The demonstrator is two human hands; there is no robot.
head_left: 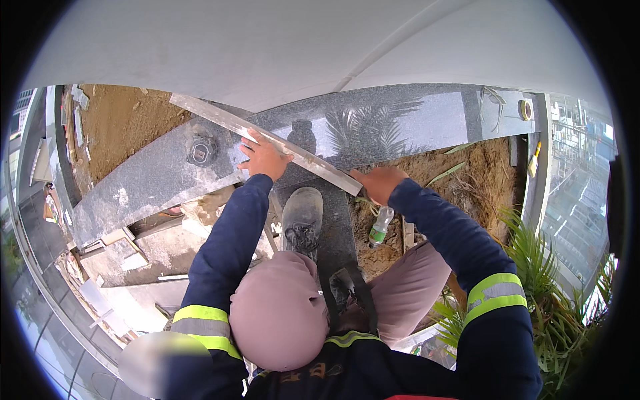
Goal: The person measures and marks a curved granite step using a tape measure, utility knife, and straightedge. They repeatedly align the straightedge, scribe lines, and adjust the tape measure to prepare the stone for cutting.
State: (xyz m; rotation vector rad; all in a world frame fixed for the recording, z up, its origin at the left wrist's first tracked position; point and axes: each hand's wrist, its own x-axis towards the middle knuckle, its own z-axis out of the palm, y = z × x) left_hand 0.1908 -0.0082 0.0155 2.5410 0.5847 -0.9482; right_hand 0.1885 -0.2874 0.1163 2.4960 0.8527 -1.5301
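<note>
pressing a metal straightedge [267, 137] onto granite slabs [373, 127], both hands.

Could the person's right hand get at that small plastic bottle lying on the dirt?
Probably yes. The right hand rests on the long metal straightedge, and the plastic bottle lies just below it on the soil, with nothing between them.

Building site: granite slabs [373, 127], bare soil [127, 120]

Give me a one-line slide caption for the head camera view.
Both hands, left hand and right hand, press a metal straightedge across polished granite slabs.
</note>
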